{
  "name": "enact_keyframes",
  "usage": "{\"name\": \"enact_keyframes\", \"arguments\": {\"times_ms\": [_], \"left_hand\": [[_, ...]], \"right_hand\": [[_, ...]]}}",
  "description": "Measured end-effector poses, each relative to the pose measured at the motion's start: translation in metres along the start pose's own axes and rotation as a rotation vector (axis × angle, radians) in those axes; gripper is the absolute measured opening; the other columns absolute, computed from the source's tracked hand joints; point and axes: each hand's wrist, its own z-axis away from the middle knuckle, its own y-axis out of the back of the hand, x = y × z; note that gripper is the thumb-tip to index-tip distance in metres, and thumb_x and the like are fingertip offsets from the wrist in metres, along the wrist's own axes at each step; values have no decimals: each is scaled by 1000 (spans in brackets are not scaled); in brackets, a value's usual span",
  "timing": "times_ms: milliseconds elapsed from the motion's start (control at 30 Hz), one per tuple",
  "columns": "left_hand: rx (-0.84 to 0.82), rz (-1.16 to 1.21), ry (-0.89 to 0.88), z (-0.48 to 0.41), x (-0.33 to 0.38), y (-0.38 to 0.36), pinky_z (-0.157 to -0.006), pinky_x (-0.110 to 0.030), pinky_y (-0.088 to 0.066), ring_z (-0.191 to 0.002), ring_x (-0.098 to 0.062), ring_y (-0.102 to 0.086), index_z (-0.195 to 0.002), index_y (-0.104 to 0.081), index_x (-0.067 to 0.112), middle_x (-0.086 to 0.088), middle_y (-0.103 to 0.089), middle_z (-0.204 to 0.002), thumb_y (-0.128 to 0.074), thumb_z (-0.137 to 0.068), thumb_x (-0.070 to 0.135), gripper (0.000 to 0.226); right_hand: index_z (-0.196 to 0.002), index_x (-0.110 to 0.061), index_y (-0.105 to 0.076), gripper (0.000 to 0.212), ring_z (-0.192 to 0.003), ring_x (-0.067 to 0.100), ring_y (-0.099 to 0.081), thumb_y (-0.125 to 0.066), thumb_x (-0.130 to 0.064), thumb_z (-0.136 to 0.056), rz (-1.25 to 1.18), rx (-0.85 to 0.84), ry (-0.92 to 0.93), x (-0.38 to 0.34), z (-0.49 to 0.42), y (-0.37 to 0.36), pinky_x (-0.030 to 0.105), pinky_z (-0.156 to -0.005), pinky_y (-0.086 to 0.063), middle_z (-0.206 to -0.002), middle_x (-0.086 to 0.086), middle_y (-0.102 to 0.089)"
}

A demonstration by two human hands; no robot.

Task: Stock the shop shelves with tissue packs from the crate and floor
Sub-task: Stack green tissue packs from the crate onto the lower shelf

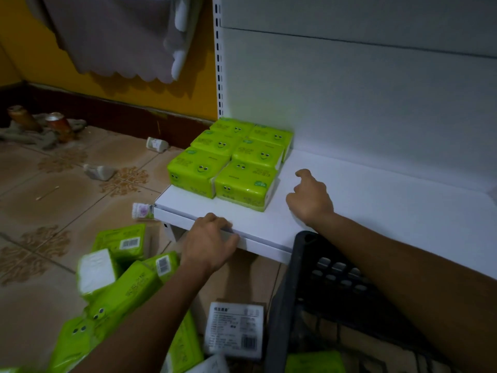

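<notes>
Grips the front lip of the white shelf [376, 205] with the left hand [208, 243]. Forearm up from the lower left, back of the hand upward, fingers [215, 219] curled over the top edge, thumb along the front face.

Rests the right hand [309, 197] on the bare shelf board farther in, arm stretched out from the lower right across the rim of the black crate [285, 292]. Holds nothing there: fingers [304, 173] loosely curled toward the palm, forefinger crooked forward. Near the stacked goods, but not touching them.

On the left end of the shelf, against the back panel: green tissue packs [236, 160], two across and three deep, pressed close together, smiling faces on the wrappers.

Below the left forearm, on the tiled floor [53, 184]: loose packs [118, 278] of the same green, tumbled in a heap, some on end, two with barcodes showing.

Between that heap and the crate: a white pack [234, 329], printed label up, blurred.

Low in the crate, at the bottom edge of the view: one more green wrapper [314, 362].
</notes>
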Motion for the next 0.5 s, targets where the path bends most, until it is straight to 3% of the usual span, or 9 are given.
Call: {"name": "enact_keyframes", "arguments": {"times_ms": [267, 400, 500], "left_hand": [[-2, 104, -148, 38, 57, 12, -93, -35, -45, -108, -23, -56, -106, -68, 23, 0, -65, -113, -24, -66, 58, 69], [49, 221, -208, 56, 102, 28, -93, -31, -41, -111, -24, -54, -117, -62, 22, -4, -60, -117, -41, -77, 39, 48], [89, 239, -290, 69, 131, 43, -89, -27, -39, -106, -21, -55, -112, -63, 20, -3, -60, -111, -54, -82, 21, 32]], "right_hand": [[-140, -17, -34, 53, -117, 29, -51, -51, -30, -91, 255, 118, 159, 33, 47, 54, 38, -91, -42, -126, 9, -56], [-139, -14, -34, 53, -115, 26, -52, -49, -34, -93, 354, 161, 229, 45, 68, 88, 36, -87, -43, -126, 9, -55], [-136, -12, -38, 49, -113, 24, -52, -49, -33, -93, 362, 233, 271, 56, 87, 113, 33, -85, -44, -126, 9, -53]]}}
